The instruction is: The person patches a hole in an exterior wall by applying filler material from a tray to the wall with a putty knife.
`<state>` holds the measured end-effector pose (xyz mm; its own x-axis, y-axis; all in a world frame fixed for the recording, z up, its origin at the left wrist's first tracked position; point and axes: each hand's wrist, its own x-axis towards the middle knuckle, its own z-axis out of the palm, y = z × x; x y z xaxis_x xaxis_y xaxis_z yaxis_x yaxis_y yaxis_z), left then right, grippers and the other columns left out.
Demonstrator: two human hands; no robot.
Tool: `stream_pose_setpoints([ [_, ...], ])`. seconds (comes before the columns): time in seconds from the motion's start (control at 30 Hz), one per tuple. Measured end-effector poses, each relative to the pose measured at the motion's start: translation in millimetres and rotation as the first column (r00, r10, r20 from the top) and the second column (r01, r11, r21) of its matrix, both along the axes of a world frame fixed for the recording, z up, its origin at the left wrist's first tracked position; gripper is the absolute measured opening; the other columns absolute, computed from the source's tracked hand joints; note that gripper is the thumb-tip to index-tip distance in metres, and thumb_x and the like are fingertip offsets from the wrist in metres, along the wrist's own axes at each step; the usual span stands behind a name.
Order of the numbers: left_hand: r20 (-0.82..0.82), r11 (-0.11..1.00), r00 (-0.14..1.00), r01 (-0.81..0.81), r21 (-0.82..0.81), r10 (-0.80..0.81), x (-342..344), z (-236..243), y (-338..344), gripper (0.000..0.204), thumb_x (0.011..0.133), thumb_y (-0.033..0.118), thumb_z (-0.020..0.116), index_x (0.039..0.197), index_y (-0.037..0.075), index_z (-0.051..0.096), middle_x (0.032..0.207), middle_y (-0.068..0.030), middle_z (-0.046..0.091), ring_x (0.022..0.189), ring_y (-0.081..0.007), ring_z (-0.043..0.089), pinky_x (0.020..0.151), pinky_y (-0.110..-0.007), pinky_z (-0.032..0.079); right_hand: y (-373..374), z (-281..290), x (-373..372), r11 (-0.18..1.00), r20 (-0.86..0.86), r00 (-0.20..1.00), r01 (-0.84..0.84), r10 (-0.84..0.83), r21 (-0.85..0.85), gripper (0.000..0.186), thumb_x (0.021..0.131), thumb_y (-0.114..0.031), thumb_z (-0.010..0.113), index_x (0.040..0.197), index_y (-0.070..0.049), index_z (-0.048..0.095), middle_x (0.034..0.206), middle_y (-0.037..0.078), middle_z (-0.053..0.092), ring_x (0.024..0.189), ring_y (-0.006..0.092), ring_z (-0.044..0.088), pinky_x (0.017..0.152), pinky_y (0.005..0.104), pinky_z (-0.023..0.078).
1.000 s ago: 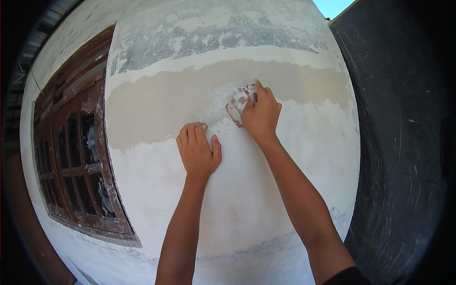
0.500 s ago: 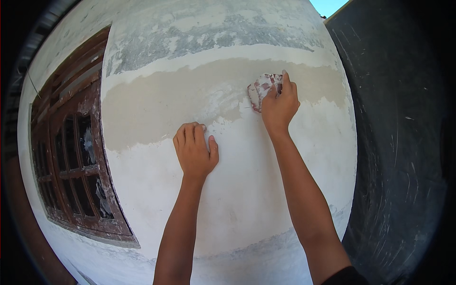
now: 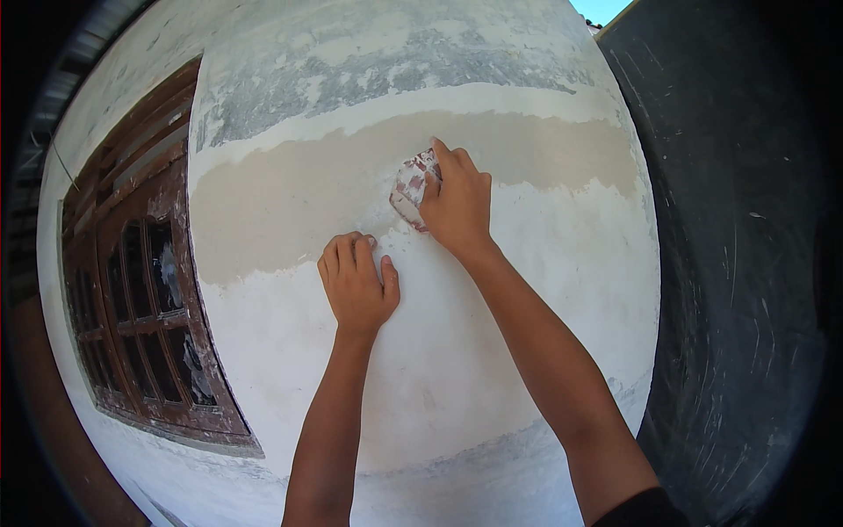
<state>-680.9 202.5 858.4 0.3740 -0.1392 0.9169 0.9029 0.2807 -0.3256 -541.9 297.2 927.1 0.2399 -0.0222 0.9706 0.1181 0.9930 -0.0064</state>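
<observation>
A flat, palm-sized putty scraper, white with dark red patches and smeared with putty, is gripped in my right hand. Its face lies against the wall at the lower border of a beige putty band. My right index finger stretches along its upper edge, while the thumb presses its near side. Lower and to the left, my left hand rests at the white wall just under the band. Its fingers are bent, the thumb stands apart, and I see nothing in it.
To the left is a brown wooden window with dark panes and flaking paint. Grey, patchy old plaster runs above the band. A dark, scratched surface stands beyond the wall's right edge.
My right hand has swept left and slightly down with the putty scraper, over the whitish streaked patch. My left hand has stayed nearly in place.
</observation>
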Motion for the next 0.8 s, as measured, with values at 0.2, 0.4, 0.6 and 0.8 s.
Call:
stream_pose_setpoints([
  [0.2,-0.055,0.997,0.998,-0.045,-0.066,0.042,-1,-2,-4,0.033,0.081,0.018,0.057,0.108,-0.001,0.054,0.114,-0.0160,0.054,0.110,-0.0340,0.047,0.092,-0.045,0.036,21,11,27,0.944,-0.404,0.904,0.000,-0.141,-0.330,0.048,0.085,-0.005,0.060,0.132,-0.001,0.052,0.110,0.012,0.057,0.096,0.0278,0.060,0.085,0.0429,0.037],
  [0.4,-0.046,0.999,0.999,-0.021,-0.049,0.018,4,-1,1,0.030,0.082,0.016,0.056,0.105,-0.002,0.055,0.112,-0.0161,0.055,0.108,-0.0344,0.049,0.091,-0.045,0.036,-1,3,-3,0.983,-0.006,0.999,0.040,-0.042,-0.179,0.051,0.083,-0.005,0.063,0.132,-0.001,0.051,0.110,0.012,0.055,0.098,0.0286,0.058,0.084,0.0420,0.037],
  [0.6,-0.139,0.984,0.985,-0.117,-0.131,0.099,5,-5,2,0.028,0.082,0.012,0.055,0.107,0.000,0.057,0.114,-0.0138,0.055,0.111,-0.0321,0.050,0.093,-0.044,0.037,32,-11,45,0.959,-0.232,0.959,0.096,-0.161,-0.267,0.049,0.083,-0.001,0.062,0.130,-0.001,0.052,0.111,0.012,0.055,0.099,0.0291,0.058,0.084,0.0428,0.040],
  [0.8,-0.153,0.970,0.972,-0.201,-0.141,0.179,11,-6,4,0.030,0.080,0.009,0.058,0.109,0.001,0.056,0.116,-0.0132,0.055,0.113,-0.0316,0.049,0.094,-0.045,0.036,24,-33,74,0.979,-0.133,0.990,-0.078,0.054,-0.186,0.045,0.085,0.003,0.057,0.129,0.000,0.050,0.114,0.015,0.055,0.103,0.0329,0.058,0.088,0.0420,0.046],
])
